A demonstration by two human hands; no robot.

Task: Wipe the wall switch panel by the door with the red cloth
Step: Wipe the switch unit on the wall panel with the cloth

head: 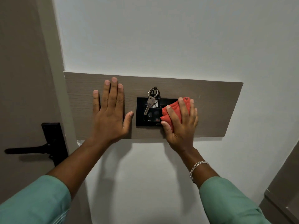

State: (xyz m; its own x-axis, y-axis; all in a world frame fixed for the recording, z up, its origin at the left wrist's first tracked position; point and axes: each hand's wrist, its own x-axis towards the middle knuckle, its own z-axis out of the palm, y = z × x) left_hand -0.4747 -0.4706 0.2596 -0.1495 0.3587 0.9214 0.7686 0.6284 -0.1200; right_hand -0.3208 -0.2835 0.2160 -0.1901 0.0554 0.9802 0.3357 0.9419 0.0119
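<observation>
On white wall beside grey-brown door (19,62): long rectangular wood-grain backing board (210,110), w/ black rectangular wall switch panel (141,117) set in its middle. Silver key on metal ring (149,102) w/ small white tag hanging from hook above panel, draped over panel's upper part. Head view only.

Left hand (110,113) pressed flat on board, just left of panel; fingers spread, palm to surface, gripping nothing, thumb tip near panel's left edge.

Right hand (181,122) clamped over bunched red cloth (174,110), fingers curled across it, pressing it vs. panel's right portion; cloth covering that side, poking out left of and above fingers. Silver chain bracelet (198,167) on right wrist. Green sleeves (32,204) on both forearms.

Black lever door handle on black backplate (48,146) at lower left, well apart from board.
</observation>
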